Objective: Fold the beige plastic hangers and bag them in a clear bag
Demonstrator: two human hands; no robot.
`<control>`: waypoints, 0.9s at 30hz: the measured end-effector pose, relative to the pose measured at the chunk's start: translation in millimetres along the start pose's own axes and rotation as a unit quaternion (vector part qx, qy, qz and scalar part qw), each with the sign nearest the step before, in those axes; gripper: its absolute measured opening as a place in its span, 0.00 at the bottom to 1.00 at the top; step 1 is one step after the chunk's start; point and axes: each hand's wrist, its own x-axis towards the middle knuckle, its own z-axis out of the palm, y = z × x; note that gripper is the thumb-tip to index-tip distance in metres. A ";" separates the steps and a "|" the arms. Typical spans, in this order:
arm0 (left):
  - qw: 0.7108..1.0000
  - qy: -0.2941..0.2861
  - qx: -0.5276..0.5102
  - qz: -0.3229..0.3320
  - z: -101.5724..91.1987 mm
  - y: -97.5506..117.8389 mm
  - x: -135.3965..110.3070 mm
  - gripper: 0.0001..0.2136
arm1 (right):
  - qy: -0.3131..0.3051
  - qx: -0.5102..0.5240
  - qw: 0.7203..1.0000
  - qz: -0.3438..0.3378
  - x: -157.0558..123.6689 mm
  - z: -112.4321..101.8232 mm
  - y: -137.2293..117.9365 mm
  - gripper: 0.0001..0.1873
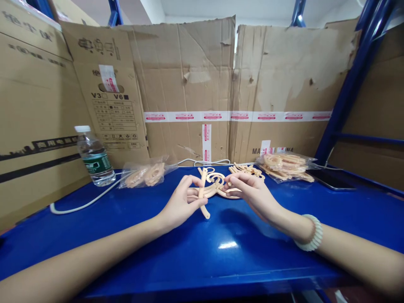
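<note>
Two hands above the table [221, 261] | left hand [181, 204]: fingers pinch beige stem [203, 200] | right hand [252, 193]: fingers pinch curved beige pieces [217, 185], between both hands | risk: thin pieces may snap or slip if twisted hard.

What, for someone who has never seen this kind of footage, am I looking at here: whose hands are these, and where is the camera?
There is no machine here. The single camera sits on a person's head and looks down at their own bare hands. The left hand and the right hand together hold a cluster of tan plastic pieces, curved and hook-like, just above a blue table. On the table are a loose pile of similar pieces, a clear bag of them at left and another bag at right, a water bottle, a white cable and a dark flat device. Cardboard boxes stand behind. The right wrist wears a pale bracelet.
</note>
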 end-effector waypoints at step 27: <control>0.999 0.044 0.016 -0.009 5.6 1.6 -4.2 0.10 | -0.123 0.093 0.971 0.184 3.3 -3.8 17.8 0.16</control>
